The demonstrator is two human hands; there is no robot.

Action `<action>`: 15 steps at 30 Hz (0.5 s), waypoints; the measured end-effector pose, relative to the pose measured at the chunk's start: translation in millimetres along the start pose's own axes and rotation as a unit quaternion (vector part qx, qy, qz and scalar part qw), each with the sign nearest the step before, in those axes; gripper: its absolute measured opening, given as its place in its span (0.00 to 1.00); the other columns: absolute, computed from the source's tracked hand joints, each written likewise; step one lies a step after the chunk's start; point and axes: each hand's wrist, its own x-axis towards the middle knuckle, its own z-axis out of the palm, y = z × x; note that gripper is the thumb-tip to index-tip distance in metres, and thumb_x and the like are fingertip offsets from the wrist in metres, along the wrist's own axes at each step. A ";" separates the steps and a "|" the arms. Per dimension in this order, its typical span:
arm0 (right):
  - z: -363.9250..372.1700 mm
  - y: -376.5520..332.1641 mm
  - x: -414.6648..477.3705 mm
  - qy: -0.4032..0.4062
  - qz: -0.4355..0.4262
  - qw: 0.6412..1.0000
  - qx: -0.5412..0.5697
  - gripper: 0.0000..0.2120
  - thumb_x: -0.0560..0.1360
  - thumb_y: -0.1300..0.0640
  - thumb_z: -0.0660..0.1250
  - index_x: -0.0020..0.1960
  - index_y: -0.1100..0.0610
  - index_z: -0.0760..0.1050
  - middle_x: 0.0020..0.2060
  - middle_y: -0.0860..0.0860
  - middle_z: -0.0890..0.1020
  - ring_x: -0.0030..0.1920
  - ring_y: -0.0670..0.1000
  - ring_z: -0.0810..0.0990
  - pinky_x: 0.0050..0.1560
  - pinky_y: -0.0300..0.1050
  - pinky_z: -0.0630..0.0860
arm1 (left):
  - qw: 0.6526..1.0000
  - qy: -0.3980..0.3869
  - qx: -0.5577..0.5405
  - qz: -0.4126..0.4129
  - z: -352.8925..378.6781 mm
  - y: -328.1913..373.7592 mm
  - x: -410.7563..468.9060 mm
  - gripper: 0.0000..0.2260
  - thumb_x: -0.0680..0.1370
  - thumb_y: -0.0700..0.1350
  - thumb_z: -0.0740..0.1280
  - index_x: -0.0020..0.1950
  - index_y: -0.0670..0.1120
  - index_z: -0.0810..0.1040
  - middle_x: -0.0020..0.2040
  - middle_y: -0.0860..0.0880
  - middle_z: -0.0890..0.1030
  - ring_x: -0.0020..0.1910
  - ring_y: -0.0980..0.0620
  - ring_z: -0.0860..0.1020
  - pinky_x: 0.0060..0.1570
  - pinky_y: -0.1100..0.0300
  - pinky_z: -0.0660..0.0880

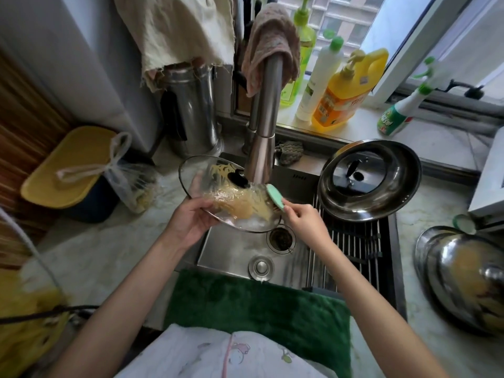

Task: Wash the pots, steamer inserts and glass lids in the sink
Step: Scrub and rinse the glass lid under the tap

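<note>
A green towel (259, 304) is being draped over the sink (234, 249) edge; above, a glass lid (218, 186) is being gripped by the left hand (191, 222), a green scrubber (275, 196) pinched by the right hand (305, 222), beside a windowsill (362, 126) of bottles.

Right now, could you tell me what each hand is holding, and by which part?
The left hand grips the glass lid by its near-left rim; the right hand pinches the green scrubber by its lower end.

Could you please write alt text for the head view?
Over a steel sink, the left hand grips a noodle-smeared glass lid while the right hand scrubs it with a green brush; another lidded pan sits on the rack.
</note>
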 end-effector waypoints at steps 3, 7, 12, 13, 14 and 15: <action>6.4 -7.8 -4.1 0.000 0.029 0.999 0.037 0.15 0.80 0.54 0.59 0.65 0.53 0.76 0.47 0.47 0.85 0.32 0.44 0.76 0.29 0.38 0.66 | 1.000 0.016 0.012 0.002 4.7 -4.6 6.3 0.35 0.72 0.31 0.58 0.74 0.58 0.59 0.45 0.44 0.79 0.33 0.52 0.79 0.33 0.55 0.81; 10.1 -14.8 -25.7 -0.031 -0.011 0.997 0.069 0.15 0.80 0.53 0.60 0.65 0.50 0.76 0.32 0.47 0.82 0.23 0.44 0.64 0.26 0.43 0.59 | 1.000 0.029 -0.006 0.000 12.9 -3.9 10.6 0.34 0.74 0.29 0.56 0.74 0.57 0.59 0.41 0.46 0.80 0.30 0.52 0.79 0.29 0.55 0.80; 8.5 -14.2 -9.5 0.015 0.052 0.997 0.060 0.15 0.79 0.54 0.59 0.63 0.55 0.77 0.56 0.50 0.82 0.40 0.46 0.80 0.38 0.44 0.74 | 0.999 0.030 0.020 0.008 26.9 -8.7 9.5 0.33 0.75 0.28 0.56 0.73 0.57 0.60 0.43 0.49 0.82 0.33 0.53 0.80 0.29 0.54 0.80; 14.2 -21.9 -14.2 0.010 0.029 0.997 0.073 0.15 0.79 0.55 0.60 0.63 0.54 0.77 0.52 0.48 0.84 0.31 0.41 0.76 0.31 0.41 0.70 | 0.999 0.027 0.036 0.015 28.2 -10.0 11.0 0.32 0.75 0.28 0.56 0.71 0.57 0.63 0.47 0.47 0.81 0.35 0.52 0.81 0.30 0.51 0.81; 17.5 -27.1 -21.2 0.001 0.015 0.996 0.083 0.15 0.79 0.55 0.60 0.64 0.51 0.76 0.43 0.46 0.85 0.24 0.40 0.69 0.26 0.40 0.63 | 0.999 0.023 0.043 0.021 29.4 -10.4 11.7 0.32 0.74 0.27 0.56 0.70 0.58 0.64 0.50 0.47 0.80 0.36 0.51 0.82 0.31 0.49 0.81; 18.0 -26.2 -26.0 -0.002 0.008 0.996 0.087 0.15 0.79 0.55 0.60 0.64 0.50 0.75 0.33 0.44 0.82 0.21 0.41 0.66 0.25 0.40 0.60 | 0.999 0.024 0.038 0.022 30.5 -9.4 11.2 0.32 0.74 0.27 0.56 0.70 0.58 0.63 0.49 0.47 0.80 0.36 0.52 0.82 0.31 0.48 0.81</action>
